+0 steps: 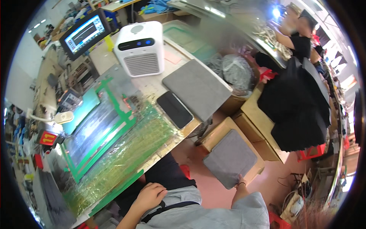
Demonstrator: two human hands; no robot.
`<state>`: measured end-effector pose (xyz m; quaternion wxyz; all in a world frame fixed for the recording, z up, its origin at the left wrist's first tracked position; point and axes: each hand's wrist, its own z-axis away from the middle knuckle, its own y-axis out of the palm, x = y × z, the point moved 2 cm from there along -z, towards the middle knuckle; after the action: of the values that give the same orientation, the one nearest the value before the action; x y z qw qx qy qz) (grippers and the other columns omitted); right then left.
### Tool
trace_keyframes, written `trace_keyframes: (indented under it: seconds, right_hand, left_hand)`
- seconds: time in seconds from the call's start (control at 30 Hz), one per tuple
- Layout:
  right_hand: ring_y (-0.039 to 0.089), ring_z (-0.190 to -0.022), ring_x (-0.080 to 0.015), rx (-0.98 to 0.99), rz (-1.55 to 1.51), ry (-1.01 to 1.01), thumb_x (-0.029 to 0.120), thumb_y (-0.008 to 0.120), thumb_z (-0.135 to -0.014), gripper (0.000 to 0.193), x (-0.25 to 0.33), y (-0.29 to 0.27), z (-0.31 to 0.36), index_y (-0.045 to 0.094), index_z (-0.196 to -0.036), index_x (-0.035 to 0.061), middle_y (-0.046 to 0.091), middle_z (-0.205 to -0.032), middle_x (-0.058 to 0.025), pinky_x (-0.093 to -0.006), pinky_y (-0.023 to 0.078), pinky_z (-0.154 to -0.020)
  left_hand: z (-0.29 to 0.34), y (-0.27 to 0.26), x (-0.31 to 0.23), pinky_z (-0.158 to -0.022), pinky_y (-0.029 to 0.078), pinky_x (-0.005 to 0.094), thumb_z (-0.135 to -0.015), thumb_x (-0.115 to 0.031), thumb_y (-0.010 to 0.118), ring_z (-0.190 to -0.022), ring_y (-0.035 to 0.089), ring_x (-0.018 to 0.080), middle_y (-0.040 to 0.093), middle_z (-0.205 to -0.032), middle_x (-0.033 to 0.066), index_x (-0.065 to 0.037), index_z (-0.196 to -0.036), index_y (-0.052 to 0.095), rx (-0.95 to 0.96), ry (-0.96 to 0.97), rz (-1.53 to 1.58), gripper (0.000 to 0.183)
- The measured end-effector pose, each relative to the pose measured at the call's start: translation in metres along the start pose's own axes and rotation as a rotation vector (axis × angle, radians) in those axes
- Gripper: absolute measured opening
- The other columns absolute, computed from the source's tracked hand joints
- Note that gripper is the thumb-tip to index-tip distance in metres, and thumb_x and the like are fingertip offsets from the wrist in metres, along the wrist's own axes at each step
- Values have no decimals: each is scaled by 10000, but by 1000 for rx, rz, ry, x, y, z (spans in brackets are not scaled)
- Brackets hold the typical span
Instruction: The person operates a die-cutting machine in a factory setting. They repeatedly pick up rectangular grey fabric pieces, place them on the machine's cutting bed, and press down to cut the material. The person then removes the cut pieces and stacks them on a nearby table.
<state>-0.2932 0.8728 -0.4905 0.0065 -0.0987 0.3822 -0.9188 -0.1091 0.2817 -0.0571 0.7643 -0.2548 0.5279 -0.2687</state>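
Observation:
My right hand (pixel 241 181) reaches out to the lower right and pinches the near edge of a dark grey flat sheet with rounded corners (pixel 230 158). The sheet lies over a cardboard box (pixel 219 134), and the fingers beneath its edge are hidden. My left hand (pixel 151 194) rests on my lap near the table's edge, holding nothing, its fingers loosely bent and lying on the clothing. A similar grey sheet (pixel 198 87) lies at the table's right corner, beside a dark-screened phone (pixel 174 109).
A green-taped printing screen frame (pixel 97 131) and a white portable air cooler (pixel 140 49) are on the table. A monitor (pixel 84 34) stands behind. Black sheets (pixel 295 107) are piled on cartons at right. A co-worker (pixel 299 34) is at the far right.

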Motion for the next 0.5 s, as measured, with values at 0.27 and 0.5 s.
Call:
trace_keyframes:
  seconds: [0.27,0.5]
  right_hand:
    - [728,-775,-384,203,-423,-14,376,818,-974,560,2,-20,-30,635,-1384,41,729,-1124,-261,-496,577,-600]
    - [658,-1316,-377,671,-406,-33,507,495,-1110,590,20,-31,-22,568,-1485,58,629,-1497,-197,-598,631,-935]
  left_hand:
    - [2,14,2,-973,561,421,-1013,-288,699,-1081,689,318,763,-1139,91,-72,-1087,813,-12,-6,34,255]
    - [13,22,20,-992,553,441,-1066,-365,621,-1106,670,323,737,-1152,82,-113,-1133,795,4,-75,29,314]
